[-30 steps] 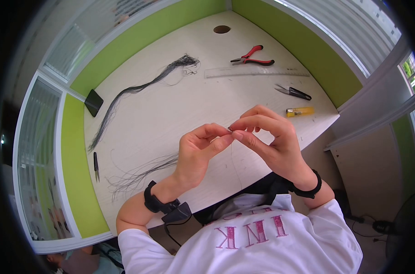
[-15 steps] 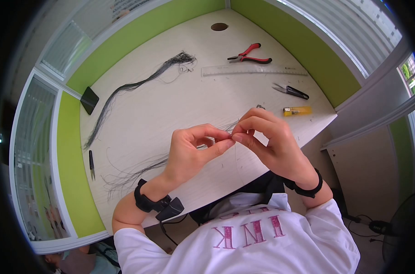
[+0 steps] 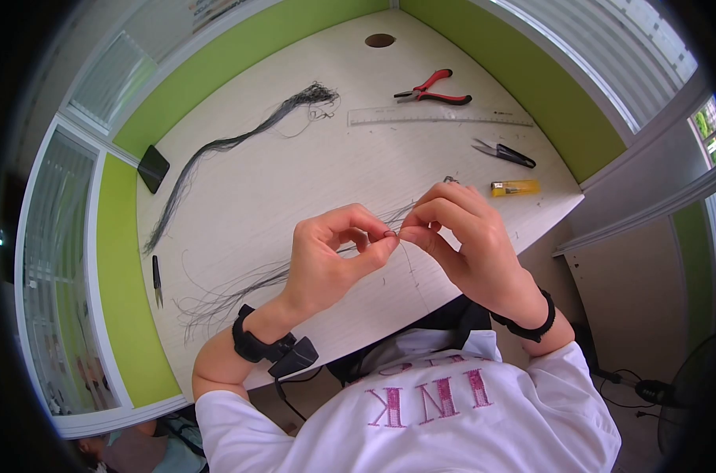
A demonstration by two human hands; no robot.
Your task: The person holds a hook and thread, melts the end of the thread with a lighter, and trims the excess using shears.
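Observation:
Near the front of the desk, my left hand (image 3: 326,251) and my right hand (image 3: 468,232) meet almost fingertip to fingertip. Thumb and forefinger of the left are pinched on a thin dark thread (image 3: 411,264), with a tiny dark loop or ring showing at the tips; its exact kind is too small to tell. The right pinches the same thread close by. One fine end hangs from between the hands toward the desk edge. Beneath and behind the hands lies a loose bundle of dark threads (image 3: 244,293), partly hidden by the left hand.
A second, thicker thread bundle (image 3: 216,147) lies at the back left. Toward the right are red-handled pliers (image 3: 434,88), a clear ruler (image 3: 437,117), black thread snips (image 3: 506,153) and a yellow lighter (image 3: 516,188). More snips (image 3: 157,277) and a black phone-like slab (image 3: 153,169) rest left. Green partitions (image 3: 523,87) enclose the desk.
The fingertips have drawn slightly apart, and the small dark loop now shows at my left fingertips. The hanging thread end has swung a little to the right.

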